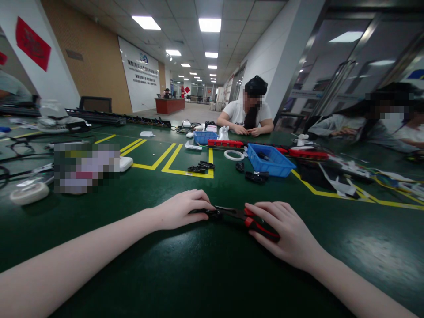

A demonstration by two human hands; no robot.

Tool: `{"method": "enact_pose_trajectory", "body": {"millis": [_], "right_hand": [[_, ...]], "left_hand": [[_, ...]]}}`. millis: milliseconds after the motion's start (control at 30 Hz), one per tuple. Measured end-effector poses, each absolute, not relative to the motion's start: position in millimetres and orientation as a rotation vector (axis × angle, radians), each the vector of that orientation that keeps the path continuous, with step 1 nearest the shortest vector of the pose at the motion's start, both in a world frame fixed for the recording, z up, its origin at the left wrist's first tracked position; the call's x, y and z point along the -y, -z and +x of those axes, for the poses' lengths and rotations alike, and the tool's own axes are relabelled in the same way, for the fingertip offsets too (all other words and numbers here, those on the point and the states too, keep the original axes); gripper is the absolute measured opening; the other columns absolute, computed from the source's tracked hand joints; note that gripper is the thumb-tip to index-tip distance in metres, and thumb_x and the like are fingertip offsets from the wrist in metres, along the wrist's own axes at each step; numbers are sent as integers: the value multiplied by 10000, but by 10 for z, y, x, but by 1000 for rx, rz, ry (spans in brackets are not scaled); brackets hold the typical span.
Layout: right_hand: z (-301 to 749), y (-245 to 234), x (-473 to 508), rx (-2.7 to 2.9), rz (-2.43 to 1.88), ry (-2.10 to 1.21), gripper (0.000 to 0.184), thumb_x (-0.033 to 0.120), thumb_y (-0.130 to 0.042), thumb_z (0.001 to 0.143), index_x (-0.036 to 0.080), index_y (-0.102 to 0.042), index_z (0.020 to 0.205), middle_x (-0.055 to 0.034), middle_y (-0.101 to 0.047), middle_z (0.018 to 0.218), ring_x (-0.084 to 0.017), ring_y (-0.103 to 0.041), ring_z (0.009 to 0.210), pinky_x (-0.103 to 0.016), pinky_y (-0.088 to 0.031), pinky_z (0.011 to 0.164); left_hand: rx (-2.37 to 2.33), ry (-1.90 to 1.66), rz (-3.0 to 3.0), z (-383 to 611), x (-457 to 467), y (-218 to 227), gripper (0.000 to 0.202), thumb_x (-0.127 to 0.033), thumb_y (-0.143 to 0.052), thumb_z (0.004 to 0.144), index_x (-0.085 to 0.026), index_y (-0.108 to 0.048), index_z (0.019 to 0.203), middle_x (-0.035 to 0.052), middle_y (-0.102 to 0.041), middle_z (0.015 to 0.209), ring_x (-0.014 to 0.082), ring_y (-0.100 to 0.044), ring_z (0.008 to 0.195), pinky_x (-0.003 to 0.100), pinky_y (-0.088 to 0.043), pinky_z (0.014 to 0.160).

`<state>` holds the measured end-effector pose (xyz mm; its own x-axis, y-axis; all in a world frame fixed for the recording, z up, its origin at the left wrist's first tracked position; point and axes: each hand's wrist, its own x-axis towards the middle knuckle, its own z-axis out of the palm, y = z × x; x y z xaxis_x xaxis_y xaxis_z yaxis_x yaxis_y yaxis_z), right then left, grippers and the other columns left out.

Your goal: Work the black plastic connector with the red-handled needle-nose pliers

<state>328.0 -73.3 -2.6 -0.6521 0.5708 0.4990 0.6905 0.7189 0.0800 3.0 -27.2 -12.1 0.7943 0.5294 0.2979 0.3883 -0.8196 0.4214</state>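
Two bare hands occupy the centre of my head-camera feed, above a green tabletop [185, 282]. Right of centre, the right hand [286, 232] is wrapped around red-and-black pliers [249, 222], nose pointing left. At centre, the left hand [183, 210] closes thumb and fingertips on a small black part [214, 213], mostly hidden, at the pliers' tip. I cannot tell whether the pliers' jaws grip it. Above centre, black pieces [201, 167] lie near a yellow tape line [188, 175]. Farther right, I see a blue bin [276, 170], with a white ring [228, 157] to its left.
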Motion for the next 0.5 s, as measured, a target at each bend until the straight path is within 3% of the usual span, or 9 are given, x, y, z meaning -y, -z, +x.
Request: {"method": "enact_pose_trajectory", "body": {"millis": [500], "right_hand": [[3266, 48, 733, 2499, -956, 383, 449, 295, -605, 917, 218, -565, 1358, -113, -688, 1141, -248, -655, 952, -421, -550, 815]], "left_hand": [[-686, -565, 2653, 27, 267, 111, 276, -198, -606, 971, -207, -655, 1243, 85, -601, 1241, 236, -603, 1113, 394, -524, 945]]}}
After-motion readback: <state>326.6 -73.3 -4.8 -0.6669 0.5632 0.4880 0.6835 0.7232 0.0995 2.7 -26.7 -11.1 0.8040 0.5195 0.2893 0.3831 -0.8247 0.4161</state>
